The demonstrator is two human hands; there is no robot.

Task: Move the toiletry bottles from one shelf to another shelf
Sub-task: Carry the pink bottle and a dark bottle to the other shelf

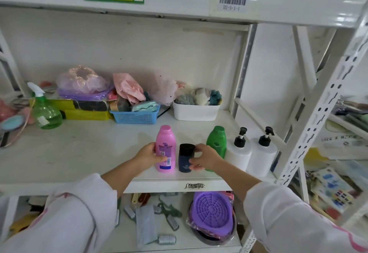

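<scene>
A pink bottle (165, 147) stands upright near the front edge of the middle shelf (79, 153), and my left hand (147, 158) grips its left side. Right beside it stands a small dark blue bottle (185, 158) with a black cap; my right hand (205, 159) holds it with the thumb low on its front and fingers at the cap. A green bottle (217, 141) stands behind my right hand. Two white pump bottles (240, 153) (262, 153) stand to its right.
At the back of the middle shelf sit a green spray bottle (44, 111), a blue basket (135, 116), a white tub (196, 111) and bagged items. The lower shelf holds brushes (167, 239) and a purple round tray (212, 212). A white upright post (318, 113) rises at right.
</scene>
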